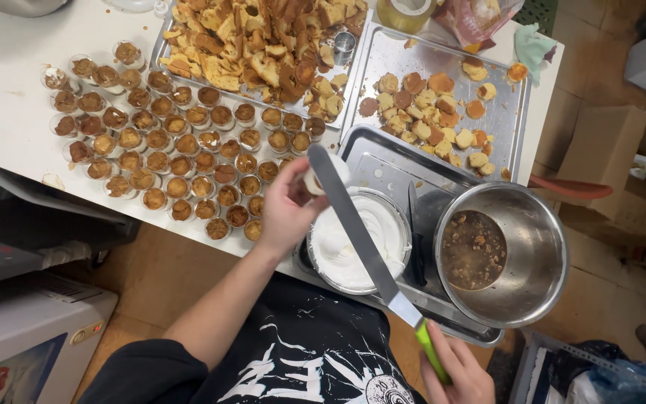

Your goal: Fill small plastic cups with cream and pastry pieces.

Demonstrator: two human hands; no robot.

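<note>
My left hand (287,212) holds a small clear cup (315,180) topped with white cream, just above the rim of a bowl of white cream (345,247). My right hand (457,374) grips the green handle of a long metal spatula (353,224). The blade runs diagonally over the cream bowl, and its tip rests at the cup. Left of my hand, several small cups with brown cake pieces (181,150) stand in rows on the white table (9,112).
A steel bowl with brown liquid and crumbs (517,262) sits in a metal tray (383,161) beside the cream. A tray of round cake cut-outs (428,112) and a tray heaped with cake scraps (263,45) lie behind. Cardboard boxes (600,150) stand at the right.
</note>
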